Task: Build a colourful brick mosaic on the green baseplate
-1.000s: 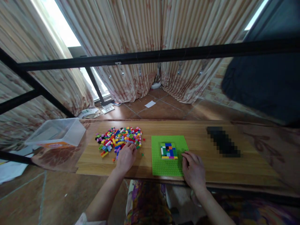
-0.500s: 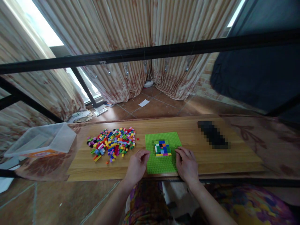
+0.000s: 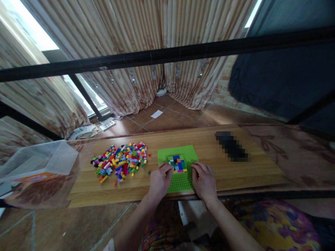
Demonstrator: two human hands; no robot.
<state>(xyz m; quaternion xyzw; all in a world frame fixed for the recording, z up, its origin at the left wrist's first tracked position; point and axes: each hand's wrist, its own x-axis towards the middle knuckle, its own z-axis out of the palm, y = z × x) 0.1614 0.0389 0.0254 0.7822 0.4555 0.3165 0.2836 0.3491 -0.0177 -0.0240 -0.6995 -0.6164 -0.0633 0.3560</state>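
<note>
A green studded baseplate [image 3: 180, 184] lies on the wooden table. On it sits a low, roughly square block of multicoloured toy bricks [image 3: 180, 166], with blue, green, white, orange, yellow and pink pieces. My left hand [image 3: 160, 179] reaches over the plate's left side, thumb and fingers pinched together at the block's left edge. Whatever is between those fingertips is hidden or too small to name. Over the plate's right edge rests my right hand [image 3: 204, 179], its fingers curled closed, a little apart from the block. I cannot make out anything in it.
Left of the plate spreads a pile of loose toy bricks [image 3: 121, 160], with a few strays near my left hand. A clear plastic bin [image 3: 49, 160] stands beyond the table's left end. A pixelated dark object [image 3: 231, 146] lies on the table [image 3: 251, 177] at right.
My left hand has moved right and over the baseplate, up to the block's left edge. The right hand stays by the plate's right edge. The whole view has shifted slightly.
</note>
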